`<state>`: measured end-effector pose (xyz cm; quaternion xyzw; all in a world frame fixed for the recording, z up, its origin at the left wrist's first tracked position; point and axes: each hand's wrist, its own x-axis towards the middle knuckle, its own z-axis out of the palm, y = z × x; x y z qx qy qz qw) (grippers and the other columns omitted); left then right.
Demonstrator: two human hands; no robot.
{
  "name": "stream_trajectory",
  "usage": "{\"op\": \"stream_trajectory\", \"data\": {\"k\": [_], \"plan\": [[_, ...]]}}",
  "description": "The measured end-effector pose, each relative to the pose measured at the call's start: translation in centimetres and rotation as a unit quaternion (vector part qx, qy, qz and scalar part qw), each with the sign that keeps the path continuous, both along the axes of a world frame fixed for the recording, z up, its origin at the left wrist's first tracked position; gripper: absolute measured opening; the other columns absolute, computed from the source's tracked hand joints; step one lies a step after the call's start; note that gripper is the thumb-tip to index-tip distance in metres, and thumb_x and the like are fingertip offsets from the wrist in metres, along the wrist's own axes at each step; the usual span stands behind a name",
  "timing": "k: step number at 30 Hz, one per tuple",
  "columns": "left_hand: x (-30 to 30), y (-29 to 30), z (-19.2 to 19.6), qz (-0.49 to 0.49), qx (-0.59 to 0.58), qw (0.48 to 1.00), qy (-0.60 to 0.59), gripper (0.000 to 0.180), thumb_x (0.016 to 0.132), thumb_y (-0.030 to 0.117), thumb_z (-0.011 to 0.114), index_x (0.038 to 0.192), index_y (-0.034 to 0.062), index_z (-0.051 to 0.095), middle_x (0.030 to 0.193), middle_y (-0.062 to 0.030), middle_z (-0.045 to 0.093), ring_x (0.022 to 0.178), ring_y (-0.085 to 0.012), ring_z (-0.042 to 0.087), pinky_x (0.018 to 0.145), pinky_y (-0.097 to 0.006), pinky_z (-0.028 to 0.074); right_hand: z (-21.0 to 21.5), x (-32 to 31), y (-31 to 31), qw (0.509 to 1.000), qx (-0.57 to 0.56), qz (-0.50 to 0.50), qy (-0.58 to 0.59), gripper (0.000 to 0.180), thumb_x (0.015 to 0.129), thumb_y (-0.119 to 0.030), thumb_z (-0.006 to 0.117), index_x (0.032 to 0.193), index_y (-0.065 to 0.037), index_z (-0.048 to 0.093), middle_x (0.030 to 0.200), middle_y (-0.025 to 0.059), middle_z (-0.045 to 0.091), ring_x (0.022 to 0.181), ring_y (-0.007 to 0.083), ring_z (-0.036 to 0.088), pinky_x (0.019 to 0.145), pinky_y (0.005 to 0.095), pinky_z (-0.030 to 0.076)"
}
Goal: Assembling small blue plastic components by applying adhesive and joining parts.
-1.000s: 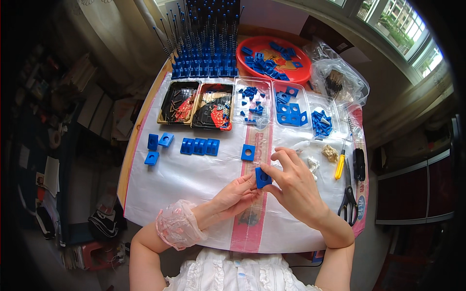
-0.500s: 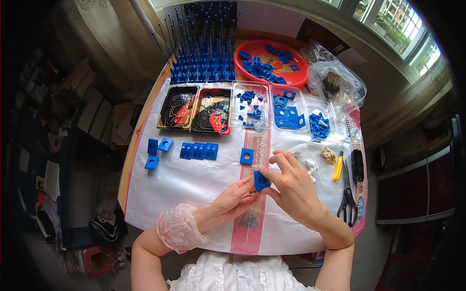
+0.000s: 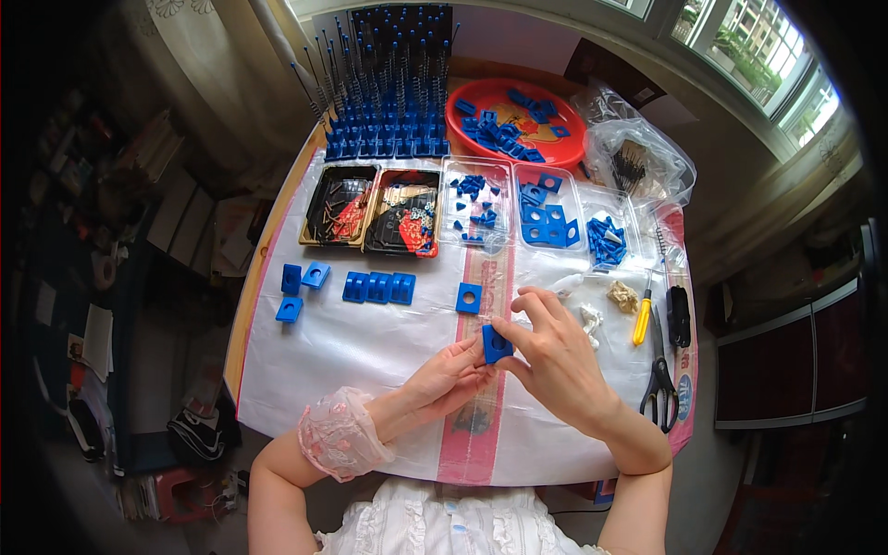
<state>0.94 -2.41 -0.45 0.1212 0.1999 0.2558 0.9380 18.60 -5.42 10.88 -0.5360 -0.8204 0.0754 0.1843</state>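
Between my two hands is a small blue plastic bracket (image 3: pixel 498 343) with a round hole, held above the pink stripe of the table cover. My left hand (image 3: pixel 455 375) pinches its left edge with thumb and fingers. On its right side my right hand (image 3: pixel 553 350) grips it between thumb and index finger, the other fingers raised. Just beyond lies a square blue plate with a round hole (image 3: pixel 469 298). Farther left stand a row of blue curved pieces (image 3: pixel 378 288) and three loose blue pieces (image 3: pixel 315 275).
Across the back are black trays of screws and small metal parts (image 3: pixel 403 215), clear trays of blue parts (image 3: pixel 553 205), a red plate (image 3: pixel 453 117) and upright spring rods (image 3: pixel 388 83). At right lie a yellow-handled screwdriver (image 3: pixel 643 320), scissors (image 3: pixel 659 388) and a crumpled plastic bag (image 3: pixel 671 157).
Almost nothing differs. Both hands keep the same hold on the blue bracket, and the whole view has shifted very slightly.
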Motion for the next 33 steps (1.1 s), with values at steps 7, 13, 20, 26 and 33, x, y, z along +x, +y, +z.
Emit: {"op": "stream_trajectory", "data": {"k": [7,13,20,26,33], "plan": [[0.2,0.0,-0.2,0.004,-0.009,1.0,0.0,0.026,0.103,0.016,0.054,0.126,0.0056,0.055,0.106,-0.0024,0.06,0.088,-0.0075,0.054,0.083,-0.022,0.05,-0.2,-0.1,0.0,1.0,0.001,0.002,-0.003,0.045,0.066,-0.01,0.08,0.109,-0.002,0.066,0.112,0.0149,0.055,0.116,0.0308,0.05,0.092,0.0393,0.046],[0.1,0.0,-0.2,0.008,-0.003,1.0,-0.007,0.026,0.102,0.017,0.054,0.126,0.0058,0.055,0.105,-0.0021,0.06,0.088,-0.0075,0.054,0.081,-0.022,0.05,-0.3,-0.1,0.1,1.0,-0.008,0.0,0.006,0.045,0.067,-0.01,0.08,0.109,-0.002,0.066,0.112,0.0148,0.055,0.115,0.0309,0.051,0.092,0.039,0.046],[0.1,-0.2,-0.4,0.006,-0.012,1.0,-0.009,0.027,0.102,0.022,0.056,0.124,0.0069,0.054,0.105,-0.002,0.061,0.088,-0.0082,0.055,0.079,-0.023,0.05,-0.5,-0.1,0.1,1.0,-0.006,-0.003,-0.001,0.045,0.068,-0.01,0.08,0.109,-0.003,0.067,0.11,0.0135,0.055,0.113,0.0302,0.051,0.091,0.0383,0.047],[0.1,-0.3,-0.6,0.01,-0.001,1.0,-0.011,0.029,0.101,0.029,0.056,0.119,0.0073,0.054,0.106,-0.0018,0.061,0.089,-0.0094,0.055,0.078,-0.025,0.049,-0.5,0.0,0.2,1.0,-0.011,0.006,0.01,0.045,0.068,-0.011,0.08,0.11,-0.003,0.066,0.108,0.0133,0.055,0.111,0.0298,0.052,0.089,0.0388,0.048],[-0.1,-0.3,-0.8,0.008,-0.005,1.0,-0.016,0.03,0.102,0.028,0.054,0.122,0.0063,0.052,0.108,-0.0034,0.061,0.089,-0.0107,0.054,0.079,-0.026,0.048,-1.1,-0.1,0.2,1.0,-0.014,0.002,0.01,0.043,0.068,-0.009,0.077,0.109,-0.002,0.066,0.105,0.0123,0.055,0.109,0.0295,0.052,0.087,0.0386,0.049]]}}
